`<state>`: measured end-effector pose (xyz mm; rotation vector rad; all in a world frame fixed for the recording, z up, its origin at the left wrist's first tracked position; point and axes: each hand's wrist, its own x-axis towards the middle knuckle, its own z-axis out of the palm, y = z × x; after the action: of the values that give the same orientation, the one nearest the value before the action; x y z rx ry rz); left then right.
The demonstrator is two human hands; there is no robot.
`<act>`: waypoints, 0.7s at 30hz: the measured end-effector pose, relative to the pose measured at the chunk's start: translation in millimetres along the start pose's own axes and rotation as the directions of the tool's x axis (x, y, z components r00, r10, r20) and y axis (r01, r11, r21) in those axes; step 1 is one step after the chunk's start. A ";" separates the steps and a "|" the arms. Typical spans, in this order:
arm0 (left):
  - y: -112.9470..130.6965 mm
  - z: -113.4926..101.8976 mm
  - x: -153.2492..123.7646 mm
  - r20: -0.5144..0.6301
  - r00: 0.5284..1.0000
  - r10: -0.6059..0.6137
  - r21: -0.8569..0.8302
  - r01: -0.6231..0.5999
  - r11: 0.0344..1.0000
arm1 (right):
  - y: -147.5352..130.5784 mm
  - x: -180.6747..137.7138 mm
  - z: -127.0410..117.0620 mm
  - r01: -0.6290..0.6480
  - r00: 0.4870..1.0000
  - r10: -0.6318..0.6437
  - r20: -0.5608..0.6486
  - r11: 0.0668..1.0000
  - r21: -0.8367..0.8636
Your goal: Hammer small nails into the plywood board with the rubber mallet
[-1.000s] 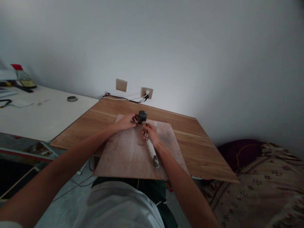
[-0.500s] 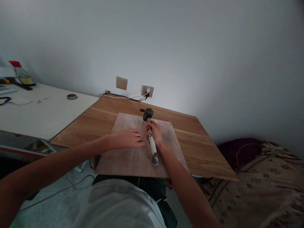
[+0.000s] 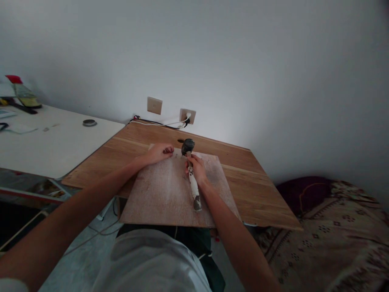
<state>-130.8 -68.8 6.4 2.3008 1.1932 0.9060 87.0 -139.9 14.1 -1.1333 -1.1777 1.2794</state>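
My right hand [image 3: 197,169] is wrapped round the upper handle of a mallet [image 3: 193,186] with a dark head and a white, worn handle. The mallet lies over a reddish-brown wooden board [image 3: 164,198], its head toward the wall and its handle end toward me. Near the board's far left corner is my left hand [image 3: 160,153], with its fingers curled in. Whatever those fingers hold, if anything, is too small to make out. A few tiny nail-like bits [image 3: 176,155] show on the board between the left hand and the mallet head.
Under the board is a wooden tabletop [image 3: 243,182] with a dark hole near its back edge. Cables run to a wall socket [image 3: 187,116]. On the left, a white table [image 3: 67,142] bears a round lid [image 3: 89,122] and a red-topped bottle [image 3: 24,93]. Patterned fabric [image 3: 328,243] lies at right.
My left hand has moved from the middle of the board to its far left part, and its outstretched fingers have curled. My right hand still grips the mallet in nearly the same place.
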 end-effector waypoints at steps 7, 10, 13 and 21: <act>-5.6 4.3 -3.2 0.014 0.999 0.039 0.060 -0.040 0.997 | 0.8 0.2 1.6 0.012 1.000 -0.012 0.006 0.999 0.031; -7.0 4.9 -1.0 0.007 1.000 0.017 0.061 -0.017 0.998 | -0.7 0.7 3.4 -0.010 0.999 0.008 0.039 0.999 0.045; -9.3 6.2 -0.1 0.013 1.000 -0.021 -0.009 0.021 1.000 | -6.0 1.6 8.6 -0.047 0.997 0.044 0.068 0.998 0.044; -17.5 7.2 0.2 -0.022 0.999 -0.045 -0.080 0.043 0.996 | -12.4 6.7 28.5 -0.082 0.987 0.077 0.140 0.996 0.026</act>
<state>-135.7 -59.1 -9.1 2.1987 1.1904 0.9501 59.3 -134.3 28.7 -1.0915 -1.2202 1.4529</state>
